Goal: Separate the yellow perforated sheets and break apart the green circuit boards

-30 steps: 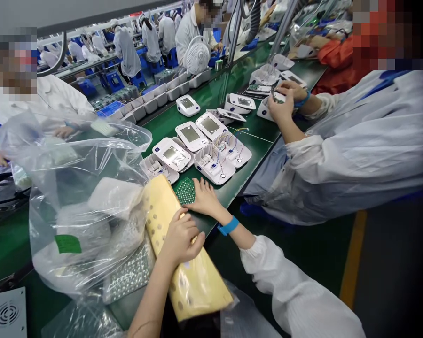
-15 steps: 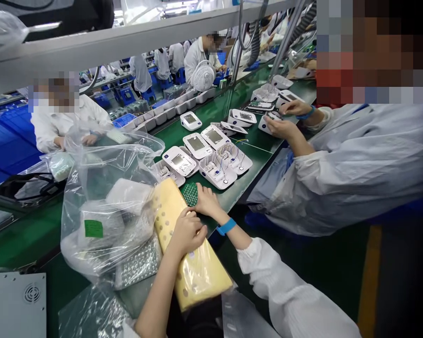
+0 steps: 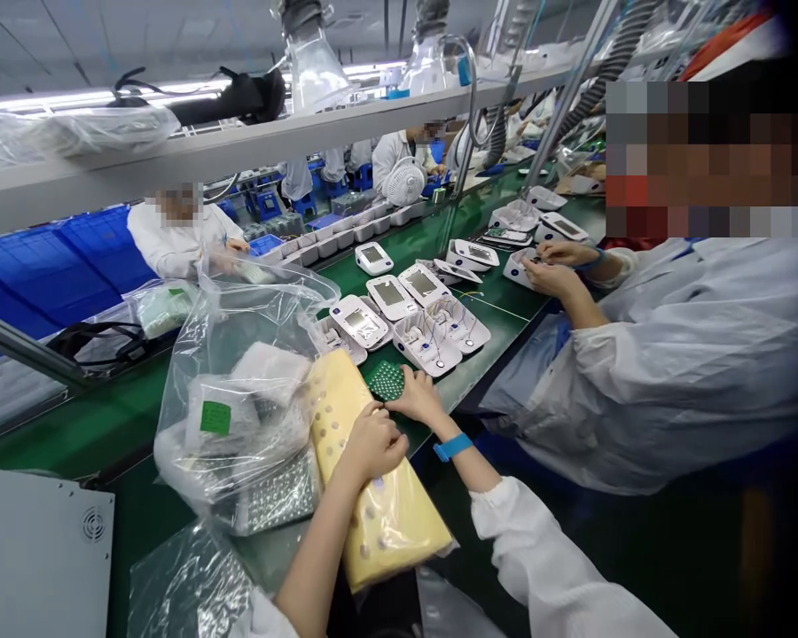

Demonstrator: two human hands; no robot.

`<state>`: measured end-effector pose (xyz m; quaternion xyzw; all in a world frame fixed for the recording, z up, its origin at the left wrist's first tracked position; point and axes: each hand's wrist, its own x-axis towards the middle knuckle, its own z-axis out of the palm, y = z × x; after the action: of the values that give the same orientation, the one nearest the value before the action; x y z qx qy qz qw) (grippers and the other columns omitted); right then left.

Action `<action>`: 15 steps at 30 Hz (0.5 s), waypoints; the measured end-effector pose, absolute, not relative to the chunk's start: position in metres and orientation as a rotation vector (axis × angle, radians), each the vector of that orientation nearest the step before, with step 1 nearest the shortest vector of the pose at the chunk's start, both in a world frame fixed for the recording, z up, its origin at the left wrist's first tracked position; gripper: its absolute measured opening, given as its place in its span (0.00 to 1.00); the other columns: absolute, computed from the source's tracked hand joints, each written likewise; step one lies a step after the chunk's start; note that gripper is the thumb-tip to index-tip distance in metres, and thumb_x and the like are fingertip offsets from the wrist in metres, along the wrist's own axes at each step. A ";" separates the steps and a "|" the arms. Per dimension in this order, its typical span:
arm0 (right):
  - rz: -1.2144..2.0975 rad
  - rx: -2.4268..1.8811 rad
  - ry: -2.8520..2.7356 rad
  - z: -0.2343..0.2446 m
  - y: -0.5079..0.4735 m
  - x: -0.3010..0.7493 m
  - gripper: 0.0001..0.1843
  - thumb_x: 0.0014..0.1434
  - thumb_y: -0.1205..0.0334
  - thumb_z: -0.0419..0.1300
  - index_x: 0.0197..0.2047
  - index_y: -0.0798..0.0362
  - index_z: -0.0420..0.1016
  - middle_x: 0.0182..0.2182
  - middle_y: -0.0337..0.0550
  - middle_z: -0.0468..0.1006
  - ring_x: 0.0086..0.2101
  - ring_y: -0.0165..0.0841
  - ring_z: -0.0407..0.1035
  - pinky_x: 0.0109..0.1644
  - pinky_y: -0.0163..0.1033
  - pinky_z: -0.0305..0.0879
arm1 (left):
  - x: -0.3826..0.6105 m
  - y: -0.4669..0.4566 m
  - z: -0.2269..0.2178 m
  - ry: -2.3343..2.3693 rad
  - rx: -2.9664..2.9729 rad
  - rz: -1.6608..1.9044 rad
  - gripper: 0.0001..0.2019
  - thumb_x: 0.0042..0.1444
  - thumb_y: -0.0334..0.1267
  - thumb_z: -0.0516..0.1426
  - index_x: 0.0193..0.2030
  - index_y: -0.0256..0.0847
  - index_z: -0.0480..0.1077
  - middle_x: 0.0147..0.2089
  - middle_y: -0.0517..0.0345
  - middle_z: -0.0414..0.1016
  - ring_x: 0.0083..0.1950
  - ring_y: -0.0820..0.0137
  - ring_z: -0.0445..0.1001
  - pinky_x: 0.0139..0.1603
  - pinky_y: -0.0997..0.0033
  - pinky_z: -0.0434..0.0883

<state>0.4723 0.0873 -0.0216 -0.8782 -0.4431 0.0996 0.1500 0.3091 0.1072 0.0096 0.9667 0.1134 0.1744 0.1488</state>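
Observation:
My right hand (image 3: pixel 418 396) has its fingers closed on the right edge of a small green board with rows of pale dots (image 3: pixel 387 381). Beside it, my left hand (image 3: pixel 372 443) rests over a long yellow block in clear plastic wrap (image 3: pixel 399 523). Its fingers are curled, with the fingertips close to the board's near edge; what they pinch, if anything, is hidden. Round dark spots mark the yellow block, which lies slanted along the bench edge. Left of it stands a large clear plastic bag (image 3: pixel 192 354) with wrapped white packs and a bubble-like dotted sheet inside.
White device housings with screens (image 3: pixel 391 297) and opened wired halves (image 3: pixel 432 341) lie beyond my hands on the green bench (image 3: pixel 505 301). At right a co-worker's hands (image 3: pixel 562 270) hold a housing. A grey metal box (image 3: pixel 40 549) stands at lower left; a beam (image 3: pixel 239 124) crosses above.
The view has shifted, so the scene sits lower and further right. More of the green dotted board shows beside my right hand. Both hands keep nearly the same places by the yellow block.

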 end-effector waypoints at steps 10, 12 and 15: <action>0.240 -2.518 -1.380 -0.023 0.066 0.477 0.45 0.52 0.50 0.60 0.66 0.57 0.46 0.58 0.63 0.61 0.58 0.56 0.55 0.54 0.56 0.57 | 0.324 0.112 -0.002 0.395 2.679 0.426 0.11 0.53 0.33 0.56 0.21 0.37 0.73 0.24 0.52 0.75 0.34 0.65 0.72 0.54 0.58 0.66; 0.201 -2.498 -1.431 -0.026 0.062 0.473 0.43 0.55 0.49 0.58 0.67 0.58 0.46 0.60 0.65 0.59 0.59 0.57 0.53 0.55 0.58 0.56 | 0.313 0.110 0.013 0.426 2.611 0.495 0.12 0.57 0.34 0.55 0.24 0.37 0.74 0.29 0.50 0.77 0.38 0.65 0.73 0.51 0.62 0.67; 0.034 -2.364 -1.487 -0.036 0.054 0.474 0.40 0.56 0.45 0.54 0.65 0.60 0.49 0.60 0.63 0.61 0.59 0.57 0.54 0.57 0.58 0.57 | 0.273 0.096 0.056 0.540 2.444 0.676 0.14 0.63 0.37 0.50 0.31 0.38 0.74 0.36 0.51 0.79 0.43 0.67 0.74 0.51 0.66 0.68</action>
<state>0.4743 0.0535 -0.0362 -0.8336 -0.5243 0.0119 0.1732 0.2733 0.0960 0.0558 0.9073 0.2006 0.2511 0.2711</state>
